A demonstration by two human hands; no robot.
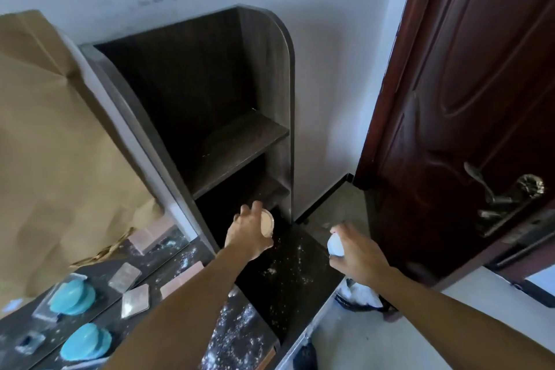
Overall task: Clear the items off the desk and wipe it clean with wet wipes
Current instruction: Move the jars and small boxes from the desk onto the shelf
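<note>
Recorded in the left hand (247, 234): a round, flat, beige disc (267, 227), gripped by the rim with curled fingers (255, 208) and held on edge. Position: just in front of the lowest bay of the dark wooden shelf unit (270, 69), at the far end of the dark worktop (288, 261). Recorded in the right hand (357, 252): a small white rounded object (335, 245), identity not determinable, enclosed by curled fingers. Position: beyond the worktop's right edge, above a floor bin lined with a white bag (360, 294). Both hands occupied; neither free for a fresh pick-up. Outstanding for clearance, all lying flat to the left of the left hand and nearer the body: turquoise round plastic pieces (85, 341), silvery rectangular packets (135, 300), a pink rectangular block (181, 278). All well apart from either set of fingers. Scattered white powder (240, 327) across the worktop surface. Judged stage: clearing under way, wiping not yet begun. Judged deciding relation: shelf bay straight ahead of the left fingers, bin below the right hand, so release required on both sides first. Thereafter, left hand much the nearer to the outstanding items, by a reach back and leftward.
</note>
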